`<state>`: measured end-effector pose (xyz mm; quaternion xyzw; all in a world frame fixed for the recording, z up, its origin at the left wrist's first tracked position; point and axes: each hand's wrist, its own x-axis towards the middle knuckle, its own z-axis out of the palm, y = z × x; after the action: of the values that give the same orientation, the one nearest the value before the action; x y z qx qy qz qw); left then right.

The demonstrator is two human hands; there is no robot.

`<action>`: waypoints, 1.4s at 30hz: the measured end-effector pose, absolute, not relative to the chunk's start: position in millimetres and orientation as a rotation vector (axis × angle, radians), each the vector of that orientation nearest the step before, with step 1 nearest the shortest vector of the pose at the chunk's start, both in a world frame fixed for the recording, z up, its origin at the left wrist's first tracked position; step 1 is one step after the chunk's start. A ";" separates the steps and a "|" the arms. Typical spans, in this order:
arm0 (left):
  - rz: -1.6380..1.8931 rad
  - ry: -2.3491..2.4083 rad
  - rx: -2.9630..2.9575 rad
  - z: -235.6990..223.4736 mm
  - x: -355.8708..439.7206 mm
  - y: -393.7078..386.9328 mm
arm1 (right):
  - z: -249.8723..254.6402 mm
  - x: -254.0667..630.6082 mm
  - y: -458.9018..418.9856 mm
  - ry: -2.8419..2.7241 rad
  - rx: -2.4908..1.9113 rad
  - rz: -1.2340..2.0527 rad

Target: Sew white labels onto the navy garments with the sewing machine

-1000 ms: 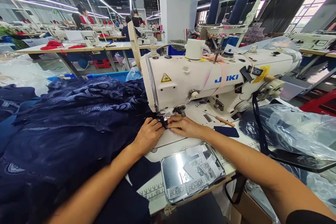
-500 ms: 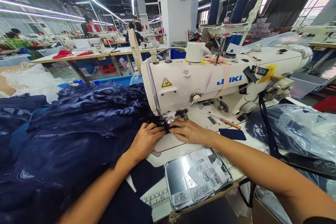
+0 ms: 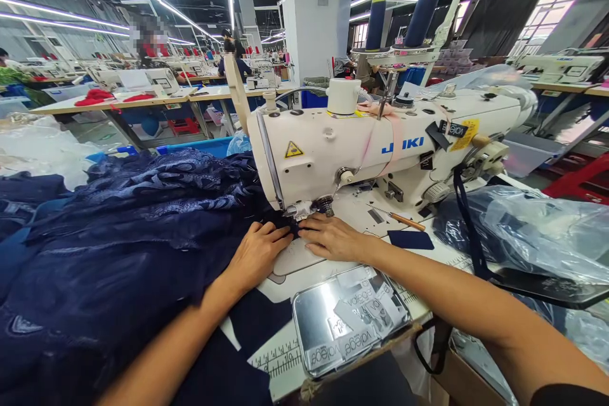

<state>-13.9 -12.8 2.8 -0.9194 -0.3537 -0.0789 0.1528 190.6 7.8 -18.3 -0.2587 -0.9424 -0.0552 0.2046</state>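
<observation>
A navy patterned garment (image 3: 143,228) is heaped at the left, and a narrow part of it runs under the presser foot of a white sewing machine (image 3: 323,146). My left hand (image 3: 259,250) grips that fabric just left of the foot, fingers bent over it. From the other side my right hand (image 3: 333,238) holds the same bit of cloth, its fingers close together beside the needle area. Only a small dark piece shows between my fingertips. The needle itself is hidden.
Near the table's front edge lies a metal tin lid (image 3: 349,320) with several printed labels. An awl with a wooden handle (image 3: 406,222) and a navy fabric patch (image 3: 410,240) lie to the right. Beyond them sits a plastic-bagged bundle (image 3: 518,228). Co-workers sit at machines in the background.
The view has shifted slightly, so the machine and table appear a little further left. Both hands stay at the presser foot on the fabric; little else differs.
</observation>
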 end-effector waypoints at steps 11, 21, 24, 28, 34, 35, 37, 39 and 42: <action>-0.207 -1.098 -2.610 5.1 -13.0 -0.7 | -17.1 191.8 10.3 -2.650 -0.854 -0.030; -0.202 -1.190 -2.349 4.3 0.6 -14.7 | -20.8 187.6 21.9 -2.564 -1.020 -0.093; -0.160 -1.285 -2.261 2.0 6.0 -25.5 | -14.7 184.2 17.8 -2.616 -1.073 -0.239; -0.209 -1.316 -2.190 1.5 6.0 -22.3 | 1.6 184.9 3.3 -2.737 -1.072 -0.335; -0.238 -1.272 -2.337 4.7 1.4 -1.9 | 8.3 192.5 -10.6 -2.892 -0.994 -0.286; -0.236 -1.264 -2.351 5.0 1.0 -0.5 | 6.7 193.4 -9.8 -2.898 -0.969 -0.307; -0.237 -1.251 -2.361 5.5 0.4 0.6 | 2.9 194.5 -6.7 -2.890 -0.930 -0.353; -0.239 -1.245 -2.363 5.8 -0.2 0.5 | -0.1 194.4 -3.5 -2.871 -0.920 -0.383; -0.228 -1.244 -2.371 5.6 -0.7 1.3 | -1.5 191.7 -2.1 -2.864 -0.931 -0.391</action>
<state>-0.7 1.3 5.6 -0.8597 -0.4510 -0.0827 0.2252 191.7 -2.1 -1.5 -0.3060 -0.9418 -0.1287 0.0524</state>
